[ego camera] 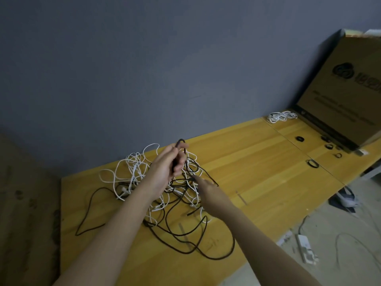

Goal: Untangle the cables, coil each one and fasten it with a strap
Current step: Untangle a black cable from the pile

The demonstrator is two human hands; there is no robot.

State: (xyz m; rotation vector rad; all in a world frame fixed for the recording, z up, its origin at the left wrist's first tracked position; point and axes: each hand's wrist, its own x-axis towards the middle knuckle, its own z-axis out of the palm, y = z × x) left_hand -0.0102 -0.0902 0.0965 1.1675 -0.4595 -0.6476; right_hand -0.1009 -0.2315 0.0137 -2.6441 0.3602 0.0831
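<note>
The person is standing over a wooden table set against a grey wall, both bare arms reaching out over a tangle of black and white cables lying near the table's middle.

The left hand is raised above the heap, fingers curled round a black cable that is arching over the top of the fist and dropping down into the tangle. The right hand is lying low at the right side of the heap, blurred, its fingers pointing into the cables; I cannot tell whether it is gripping anything or just touching them.

White cables are looping out to the left and back of the pile, while black ones are trailing toward the near edge, one long loop straying well to the left.

Farther along the table, by the wall, a bundle of white cable is sitting apart from the mess. Near it several small dark rings are lying scattered on the wood; whether they are straps I cannot tell. A big cardboard box is standing at the far right end of the table. Down on the floor to the right, a white power strip and loose wires are lying about.
</note>
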